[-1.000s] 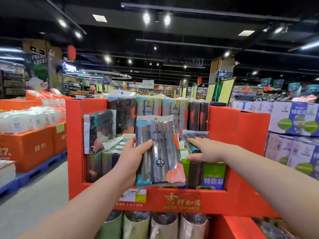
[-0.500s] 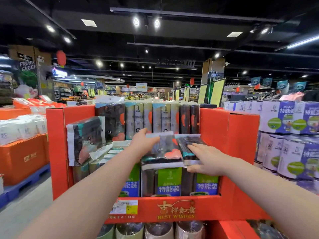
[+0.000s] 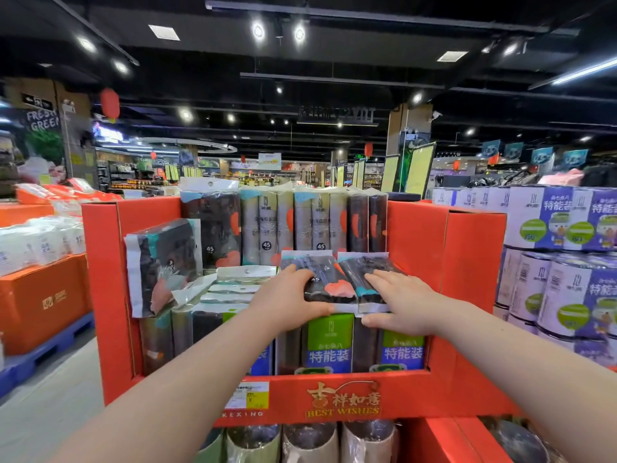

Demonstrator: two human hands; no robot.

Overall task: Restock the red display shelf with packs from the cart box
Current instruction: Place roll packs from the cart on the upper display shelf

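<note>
While left grip (image 3: pixel 283 297), right grip (image 3: pixel 399 300) clasp, packs (image 3: pixel 329 280) lie beneath fingers (image 3: pixel 297 274).

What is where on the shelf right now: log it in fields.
shelf: red cardboard display
left hand: grips left pack, thumb under its front edge
right hand: grips right pack the same way
both packs: flat, side by side, atop upright labelled packs
rear packs: standing upright in a row
leaning pack: far left
</note>
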